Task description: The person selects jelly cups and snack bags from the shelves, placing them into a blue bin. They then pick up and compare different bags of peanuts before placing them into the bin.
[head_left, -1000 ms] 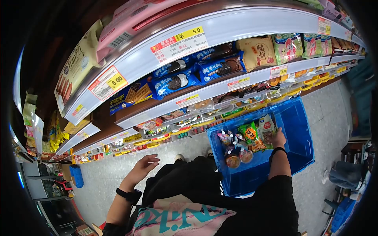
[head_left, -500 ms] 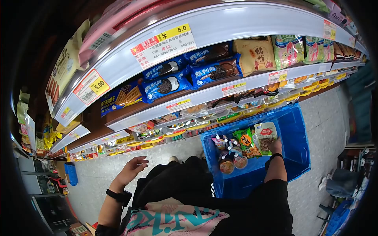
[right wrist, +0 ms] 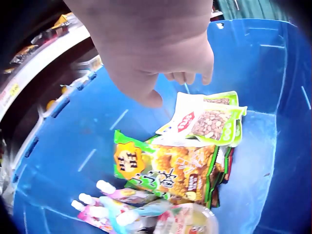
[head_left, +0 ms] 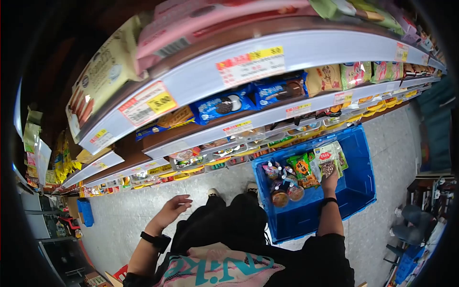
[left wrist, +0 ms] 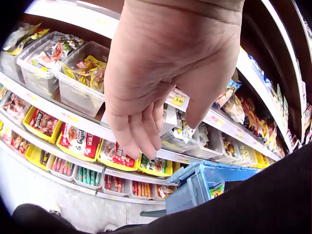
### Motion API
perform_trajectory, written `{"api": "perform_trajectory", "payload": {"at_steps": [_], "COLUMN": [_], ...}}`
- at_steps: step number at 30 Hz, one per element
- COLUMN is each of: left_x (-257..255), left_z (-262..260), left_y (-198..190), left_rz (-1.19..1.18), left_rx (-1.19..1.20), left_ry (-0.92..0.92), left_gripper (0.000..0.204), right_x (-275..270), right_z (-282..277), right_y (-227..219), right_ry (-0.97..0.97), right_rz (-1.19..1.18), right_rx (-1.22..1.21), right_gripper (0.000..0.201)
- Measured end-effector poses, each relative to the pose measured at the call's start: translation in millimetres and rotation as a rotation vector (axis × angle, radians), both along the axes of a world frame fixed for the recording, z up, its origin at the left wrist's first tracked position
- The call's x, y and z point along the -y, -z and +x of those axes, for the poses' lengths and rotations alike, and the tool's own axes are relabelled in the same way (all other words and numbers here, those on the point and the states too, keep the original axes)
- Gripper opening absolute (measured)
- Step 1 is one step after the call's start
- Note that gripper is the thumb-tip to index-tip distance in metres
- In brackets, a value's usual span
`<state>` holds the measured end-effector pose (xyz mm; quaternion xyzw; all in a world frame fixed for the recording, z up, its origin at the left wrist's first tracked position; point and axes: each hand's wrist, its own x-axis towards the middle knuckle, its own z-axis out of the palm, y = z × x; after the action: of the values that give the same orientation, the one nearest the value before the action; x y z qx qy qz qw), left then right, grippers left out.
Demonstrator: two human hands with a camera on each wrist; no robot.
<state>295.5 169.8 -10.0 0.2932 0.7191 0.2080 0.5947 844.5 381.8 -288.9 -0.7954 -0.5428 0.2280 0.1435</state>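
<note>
In the blue crate, my right hand hangs with loosely bent fingers just above two overlapping nut bags, gripping nothing. Beside these lie green-and-orange snack packets. Spouted pouches and round clear-lidded cups sit at the crate's left side. My left hand is empty, its fingers relaxed, in the air left of the crate and in front of the shelves.
Shelves with price labels run along the far side, holding blue cookie packs, a cream packet and lower bins of snacks. Grey floor lies around the crate. A blue container stands at far left.
My right hand has shifted slightly within the crate, and a second nut bag's edge now shows beside the first. My left hand stays raised and empty. The head view has shifted a little.
</note>
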Motion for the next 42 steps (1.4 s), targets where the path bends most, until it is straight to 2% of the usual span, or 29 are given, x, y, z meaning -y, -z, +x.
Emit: {"api": "perform_trajectory", "payload": {"at_steps": [1, 2, 4, 5, 8, 10, 12, 13, 14, 16, 17, 19, 20, 22, 27, 32, 35, 37, 42], "left_x": [4, 7, 14, 18, 37, 55, 71, 81, 93, 119, 135, 168, 186, 228, 340, 426, 457, 470, 496], "left_z": [-2, -4, -6, -9, -20, -34, -48, -55, -65, -89, -101, -127, -140, -167, -223, -250, -263, -273, -312], "left_y": [3, 5, 9, 9, 16, 25, 30, 31, 36, 41, 42, 46, 46, 43, 56, 60, 58, 60, 61], "left_rz": [0.000, 0.002, 0.034, 0.044, 0.061, 0.112, 0.137, 0.157, 0.183, 0.198, 0.219, 0.258, 0.284, 0.308, 0.407, 0.406, 0.416, 0.400, 0.428], "left_rx": [0.007, 0.020, 0.029, 0.048, 0.094, 0.102, 0.130, 0.138, 0.154, 0.173, 0.174, 0.178, 0.176, 0.155, 0.047, 0.090, 0.098, 0.109, 0.095], "left_ry": [0.001, 0.009, -0.010, -0.007, -0.052, -0.063, -0.086, -0.107, -0.124, -0.129, -0.140, -0.220, -0.239, -0.342, -0.584, -0.857, -0.935, -1.063, -1.169], "left_gripper": [0.049, 0.049, 0.045, 0.045, 0.047, 0.047, 0.047, 0.047, 0.048, 0.052, 0.052, 0.052, 0.052, 0.051, 0.048, 0.045, 0.047, 0.046, 0.045], "right_x": [6, 11, 26, 31, 48, 60, 77, 81, 91, 112, 124, 146, 157, 184, 239, 292, 314, 326, 354], "right_z": [-9, -18, -47, -56, -106, -147, -201, -214, -238, -284, -306, -352, -375, -426, -542, -646, -699, -734, -822], "right_y": [-2, -4, -36, -33, -74, -109, -162, -149, -150, -172, -173, -174, -179, -197, -201, -226, -237, -241, -244], "right_ry": [-0.029, -0.038, -0.061, -0.060, -0.056, -0.085, -0.105, -0.280, -0.325, -0.447, -0.466, -0.726, -0.754, -0.938, -1.226, -1.471, -1.744, -1.816, -1.977], "right_rz": [0.138, 0.144, 0.290, 0.391, 0.502, 0.530, 0.378, 0.524, 0.530, 0.222, 0.237, 0.092, 0.108, -0.010, -0.072, -0.202, -0.217, -0.238, -0.266], "right_rx": [-0.041, -0.047, -0.113, -0.123, -0.251, -0.305, -0.440, -0.410, -0.464, -0.569, -0.566, -0.637, -0.633, -0.581, -0.581, -0.508, -0.478, -0.435, -0.430], "right_gripper": [0.069, 0.069, 0.064, 0.057, 0.052, 0.042, 0.034, 0.029, 0.025, 0.025, 0.025, 0.022, 0.022, 0.020, 0.024, 0.026, 0.028, 0.028, 0.029]}}
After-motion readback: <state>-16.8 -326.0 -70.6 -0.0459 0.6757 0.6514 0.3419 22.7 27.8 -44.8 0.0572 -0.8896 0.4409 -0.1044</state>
